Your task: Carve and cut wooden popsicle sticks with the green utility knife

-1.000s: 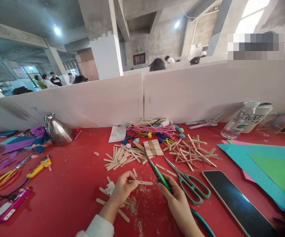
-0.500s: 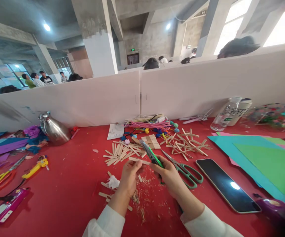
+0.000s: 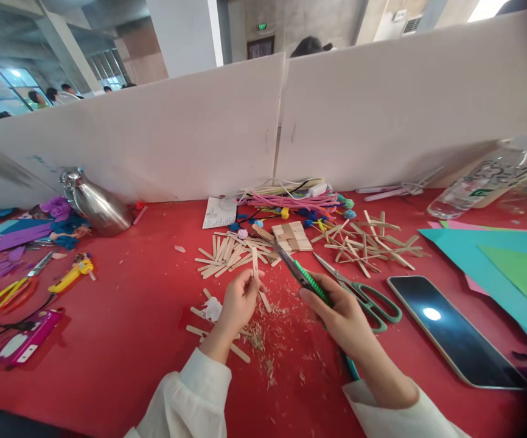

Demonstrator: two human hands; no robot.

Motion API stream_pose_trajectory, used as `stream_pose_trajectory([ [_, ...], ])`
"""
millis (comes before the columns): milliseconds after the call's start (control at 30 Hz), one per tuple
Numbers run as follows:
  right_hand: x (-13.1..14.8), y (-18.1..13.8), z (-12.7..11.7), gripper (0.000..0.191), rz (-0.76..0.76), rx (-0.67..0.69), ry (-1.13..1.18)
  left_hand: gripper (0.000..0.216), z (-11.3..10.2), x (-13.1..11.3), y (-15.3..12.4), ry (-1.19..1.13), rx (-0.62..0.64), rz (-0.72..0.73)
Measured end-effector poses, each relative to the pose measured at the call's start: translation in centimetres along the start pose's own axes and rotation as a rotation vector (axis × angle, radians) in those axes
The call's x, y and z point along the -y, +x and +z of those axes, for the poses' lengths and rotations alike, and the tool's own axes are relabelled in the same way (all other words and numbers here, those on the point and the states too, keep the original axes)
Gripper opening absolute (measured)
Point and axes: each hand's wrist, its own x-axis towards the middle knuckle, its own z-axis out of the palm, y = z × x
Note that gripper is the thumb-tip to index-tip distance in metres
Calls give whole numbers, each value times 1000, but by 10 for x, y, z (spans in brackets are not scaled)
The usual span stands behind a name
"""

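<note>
My left hand pinches a thin wooden craft stick and holds it nearly upright above the red table. My right hand grips a green utility knife whose blade points up and left, a short gap from the stick. Wood shavings lie scattered on the table between and below the hands. A pile of loose sticks sits just beyond my left hand. A few cut sticks and a white scrap lie by my left wrist.
Green-handled scissors and a phone lie right of my right hand. Coloured paper sheets sit far right, a bottle behind. A glued stick panel, crossed sticks and pipe cleaners lie ahead. A steel kettle, yellow scissors and a glue gun sit left. White partitions back the table.
The left hand turned the stick from lying level to nearly upright. The knife moved off the stick and slightly right. The view tilted down.
</note>
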Motion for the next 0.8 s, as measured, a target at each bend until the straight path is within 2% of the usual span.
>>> stream_pose_trajectory([
  [133,1,-9,-2,32,-84,49,-109,28,1,-1,-2,223,-17,67],
  [333,-5,-20,6,36,-234,140,-386,32,5,-7,-3,255,-41,39],
  [567,-1,-24,7,39,-287,138,-471,32,7,-7,-4,286,-92,83],
  [800,0,-25,9,39,-281,140,-484,31,6,-5,-5,319,-80,112],
])
